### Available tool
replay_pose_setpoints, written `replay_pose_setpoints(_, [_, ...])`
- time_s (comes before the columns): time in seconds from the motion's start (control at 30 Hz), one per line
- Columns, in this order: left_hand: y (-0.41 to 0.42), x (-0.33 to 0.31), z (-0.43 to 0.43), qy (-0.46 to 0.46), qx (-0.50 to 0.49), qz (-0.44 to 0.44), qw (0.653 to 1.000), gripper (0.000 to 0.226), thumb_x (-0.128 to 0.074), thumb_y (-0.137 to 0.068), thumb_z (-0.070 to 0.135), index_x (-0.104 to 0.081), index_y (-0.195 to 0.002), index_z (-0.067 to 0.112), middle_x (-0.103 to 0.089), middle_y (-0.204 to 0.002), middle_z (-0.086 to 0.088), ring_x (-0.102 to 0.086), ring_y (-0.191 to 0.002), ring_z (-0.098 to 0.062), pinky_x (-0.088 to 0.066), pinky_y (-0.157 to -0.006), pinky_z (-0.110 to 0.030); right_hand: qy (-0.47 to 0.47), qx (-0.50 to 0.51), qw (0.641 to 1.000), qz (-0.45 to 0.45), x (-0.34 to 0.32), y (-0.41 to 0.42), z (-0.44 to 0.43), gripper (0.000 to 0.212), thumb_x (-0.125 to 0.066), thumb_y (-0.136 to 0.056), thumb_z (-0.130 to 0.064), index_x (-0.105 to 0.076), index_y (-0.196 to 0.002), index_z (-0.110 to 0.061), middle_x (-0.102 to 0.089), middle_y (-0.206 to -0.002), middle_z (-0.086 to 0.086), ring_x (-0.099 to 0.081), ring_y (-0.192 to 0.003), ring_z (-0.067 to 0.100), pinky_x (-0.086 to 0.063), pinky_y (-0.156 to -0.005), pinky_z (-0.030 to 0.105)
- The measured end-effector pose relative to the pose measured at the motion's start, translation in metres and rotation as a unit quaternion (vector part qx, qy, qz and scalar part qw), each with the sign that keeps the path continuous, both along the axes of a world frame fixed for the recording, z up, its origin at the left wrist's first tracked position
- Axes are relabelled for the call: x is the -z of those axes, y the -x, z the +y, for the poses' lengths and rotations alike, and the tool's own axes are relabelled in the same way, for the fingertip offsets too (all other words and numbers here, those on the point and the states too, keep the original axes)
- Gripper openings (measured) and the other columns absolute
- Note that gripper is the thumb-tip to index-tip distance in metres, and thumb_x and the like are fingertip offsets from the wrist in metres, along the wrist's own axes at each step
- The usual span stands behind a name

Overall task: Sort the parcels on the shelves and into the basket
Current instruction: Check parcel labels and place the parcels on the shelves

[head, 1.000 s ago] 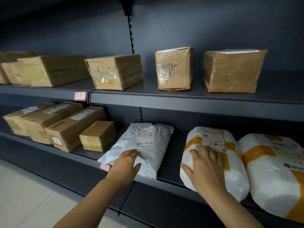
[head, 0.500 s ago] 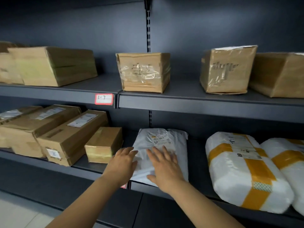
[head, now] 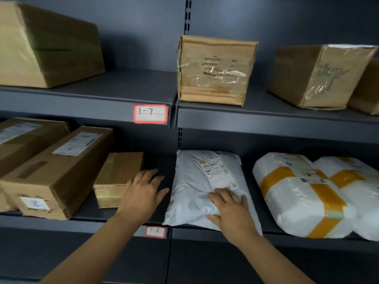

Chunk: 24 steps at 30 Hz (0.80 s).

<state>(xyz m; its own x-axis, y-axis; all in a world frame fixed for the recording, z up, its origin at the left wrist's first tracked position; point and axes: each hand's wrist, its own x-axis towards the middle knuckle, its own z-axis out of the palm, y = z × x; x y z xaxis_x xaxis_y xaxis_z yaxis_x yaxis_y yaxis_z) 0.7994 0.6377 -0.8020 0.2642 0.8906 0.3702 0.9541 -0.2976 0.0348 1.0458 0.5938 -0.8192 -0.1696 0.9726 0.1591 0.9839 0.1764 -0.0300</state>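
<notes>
Head view, looking into dark metal shelving. Landmark: white poly mailer point(head: 202, 187) lying flat on the lower shelf point(head: 205, 232), just right of the "1-8" tag point(head: 155, 232). Its long axis runs front to back, the printed label point(head: 218, 171) toward the rear-right; the plastic film is crinkled and soft-edged, with the front corner overhanging the shelf lip.

Right hand point(head: 231, 210) rests palm-down on the mailer's front right part, fingers spread and flat (pressing, not closed around it). Left hand point(head: 143, 193) is open too, fingers extended, just left of the mailer, against the side of a small cardboard box point(head: 118, 179); whether it actually touches the box I cannot tell.

Left of that small box: a long cardboard carton point(head: 59, 173), taped, with a white label on top, its long axis angled back to the right. Another carton point(head: 26, 138) lies behind it.

Right of the mailer: two rounded white bundles, glossy wrap crossed with yellow tape, the nearer point(head: 297, 193) close beside the mailer, the farther point(head: 352, 187) touching the first.

Above the mailer, on the upper shelf point(head: 266, 117): a squat taped cardboard box point(head: 215, 70), a tilted one point(head: 320, 74) to its right, and a large one point(head: 45, 46) far left. Tag "1-7" point(head: 150, 114) sits on that shelf's edge.
</notes>
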Motion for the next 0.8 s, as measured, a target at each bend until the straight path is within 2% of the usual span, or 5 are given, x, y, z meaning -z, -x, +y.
replay_pose_setpoints(0.1, [-0.004,0.008,0.001,-0.009,0.048,-0.006,0.999,0.05,-0.039,-0.084,0.046,-0.073,-0.098,0.012,-0.066,-0.114,-0.011,-0.063,-0.102,-0.033,-0.053,-0.079,-0.043,0.026,0.026,0.997,0.061,-0.009,-0.003,-0.012,0.056,-0.065,-0.084,-0.04,-0.047,-0.135,-0.028,-0.039,-0.144,-0.008,-0.032,-0.138,0.017,-0.017,-0.11,0.057])
replay_pose_setpoints(0.17, [-0.006,0.01,0.002,-0.013,0.058,-0.015,0.998,0.049,-0.04,-0.084,0.045,-0.072,-0.1,0.011,-0.065,-0.116,-0.012,-0.061,-0.106,-0.032,-0.052,-0.082,-0.044,0.033,0.048,0.995,0.076,-0.008,-0.009,-0.016,0.055,-0.056,-0.09,-0.037,-0.036,-0.141,-0.029,-0.027,-0.151,-0.011,-0.017,-0.143,0.011,-0.008,-0.115,0.051])
replay_pose_setpoints(0.47, [0.049,-0.014,-0.002,-0.013,-0.02,0.021,0.999,0.057,-0.032,-0.091,0.054,-0.064,-0.119,0.016,-0.06,-0.123,-0.007,-0.055,-0.112,-0.032,-0.047,-0.086,-0.047,0.075,0.15,0.985,0.043,-0.016,-0.012,-0.029,0.059,-0.053,-0.092,-0.038,-0.024,-0.144,-0.034,-0.019,-0.153,-0.015,-0.014,-0.142,0.008,-0.023,-0.113,0.048])
replay_pose_setpoints(0.6, [0.067,-0.013,0.001,0.142,-0.122,0.025,0.982,0.079,-0.024,-0.081,0.078,-0.023,-0.145,0.032,-0.022,-0.151,-0.002,-0.012,-0.14,-0.038,-0.025,-0.105,-0.059,0.131,0.18,0.972,0.074,-0.025,-0.004,-0.023,0.07,-0.055,-0.088,-0.031,-0.018,-0.148,-0.03,-0.015,-0.155,-0.01,-0.014,-0.143,0.012,-0.022,-0.114,0.047])
replay_pose_setpoints(0.8, [0.058,-0.014,0.005,0.167,-0.165,-0.087,0.968,0.071,-0.038,-0.082,0.072,-0.021,-0.14,0.034,-0.021,-0.143,0.002,-0.015,-0.131,-0.043,-0.041,-0.095,-0.052,0.058,0.166,0.974,0.145,-0.038,0.056,-0.003,0.047,-0.048,-0.091,-0.012,-0.045,-0.138,-0.017,-0.051,-0.136,0.006,-0.05,-0.122,0.023,-0.037,-0.105,0.033])
